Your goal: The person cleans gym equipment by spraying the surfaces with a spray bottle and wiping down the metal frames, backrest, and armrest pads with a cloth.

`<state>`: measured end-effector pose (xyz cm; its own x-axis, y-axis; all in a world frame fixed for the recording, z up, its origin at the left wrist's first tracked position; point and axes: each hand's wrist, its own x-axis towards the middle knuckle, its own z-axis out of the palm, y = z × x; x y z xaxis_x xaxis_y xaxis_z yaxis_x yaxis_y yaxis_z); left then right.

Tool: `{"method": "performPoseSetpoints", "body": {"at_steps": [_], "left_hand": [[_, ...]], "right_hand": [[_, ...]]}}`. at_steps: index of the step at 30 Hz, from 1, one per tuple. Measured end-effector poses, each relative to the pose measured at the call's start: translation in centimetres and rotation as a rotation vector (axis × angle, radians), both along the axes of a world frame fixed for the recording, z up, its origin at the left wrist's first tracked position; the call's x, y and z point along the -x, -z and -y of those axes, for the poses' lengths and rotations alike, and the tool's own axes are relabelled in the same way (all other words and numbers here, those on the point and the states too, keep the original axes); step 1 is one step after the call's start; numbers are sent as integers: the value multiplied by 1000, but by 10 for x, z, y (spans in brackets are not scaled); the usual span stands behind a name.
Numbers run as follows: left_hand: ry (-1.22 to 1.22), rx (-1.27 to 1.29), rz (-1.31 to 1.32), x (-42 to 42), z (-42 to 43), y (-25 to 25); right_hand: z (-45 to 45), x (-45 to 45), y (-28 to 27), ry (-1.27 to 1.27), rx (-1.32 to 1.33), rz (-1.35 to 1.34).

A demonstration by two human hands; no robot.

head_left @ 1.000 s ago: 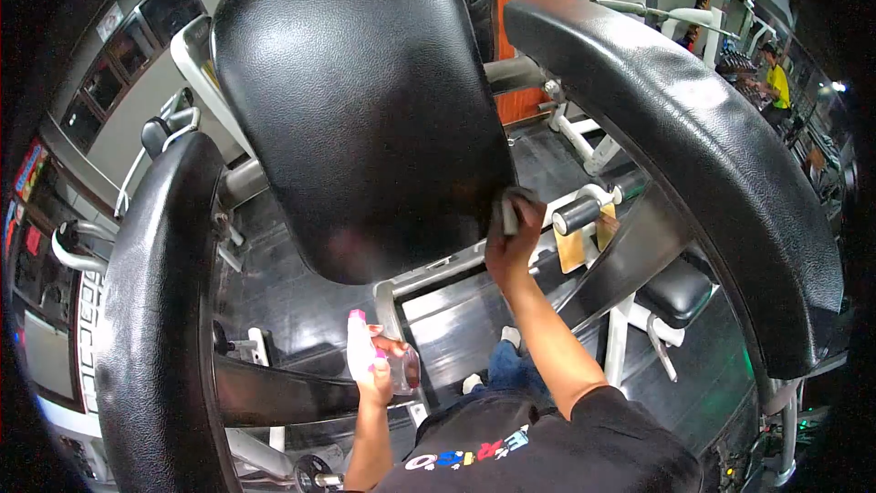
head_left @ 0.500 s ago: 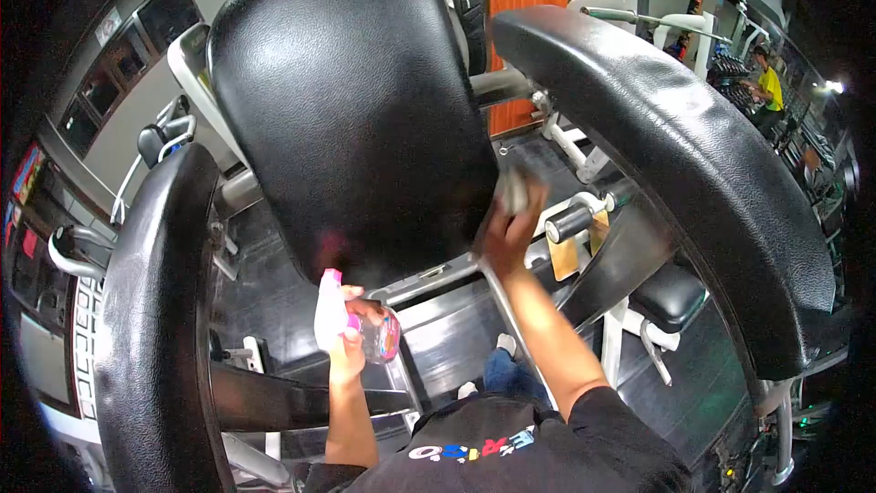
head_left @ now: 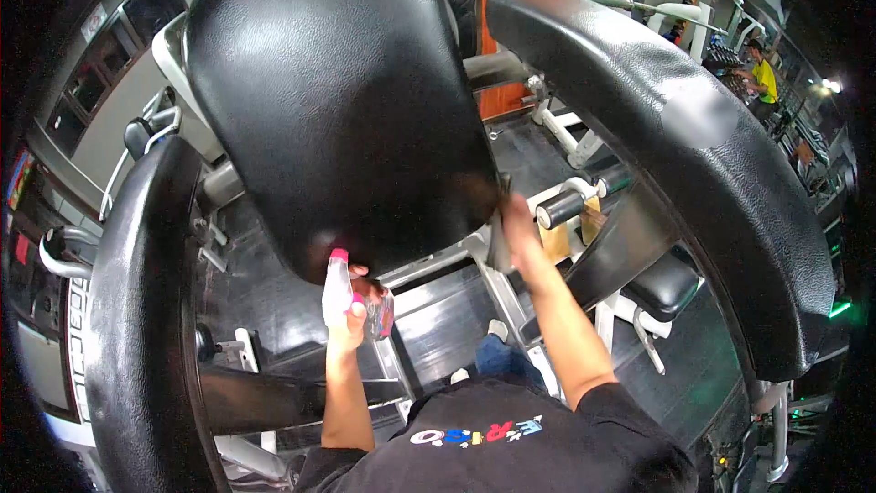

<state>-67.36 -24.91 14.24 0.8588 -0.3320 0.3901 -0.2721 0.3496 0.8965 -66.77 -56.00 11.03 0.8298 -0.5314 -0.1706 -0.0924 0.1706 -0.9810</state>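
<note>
A clear spray bottle (head_left: 338,290) with a white and pink head is in my left hand (head_left: 349,321), its fingers wrapped round the neck. The pink nozzle is close to the lower left edge of a large black padded backrest (head_left: 338,100). At the pad's lower right edge is my right hand (head_left: 522,236), smeared by motion, with its fingers partly hidden. A greyish cloth (head_left: 497,245), also blurred, appears to be held in it against the pad's side.
Curved black padded arms stand at the left (head_left: 146,310) and right (head_left: 657,146) of the backrest. Below are metal frame bars and a small black seat (head_left: 663,290). Foam rollers (head_left: 564,210) jut out nearby. A person in a yellow top (head_left: 765,82) is far right.
My right hand has moved slightly down along the pad's right edge, and the cloth now hangs lower. The bottle stays in my left hand. The view has shifted slightly.
</note>
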Motion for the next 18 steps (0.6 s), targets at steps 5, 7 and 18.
{"method": "performPoseSetpoints", "body": {"at_steps": [5, 7, 18], "left_hand": [[28, 41, 6, -3, 2, 4], [39, 15, 0, -2, 7, -8], [109, -149, -53, 0, 28, -59]], "right_hand": [[12, -23, -47, -84, 95, 490], [25, -43, -68, 123, 867, 541], [1, -51, -153, -43, 642, 655]]}}
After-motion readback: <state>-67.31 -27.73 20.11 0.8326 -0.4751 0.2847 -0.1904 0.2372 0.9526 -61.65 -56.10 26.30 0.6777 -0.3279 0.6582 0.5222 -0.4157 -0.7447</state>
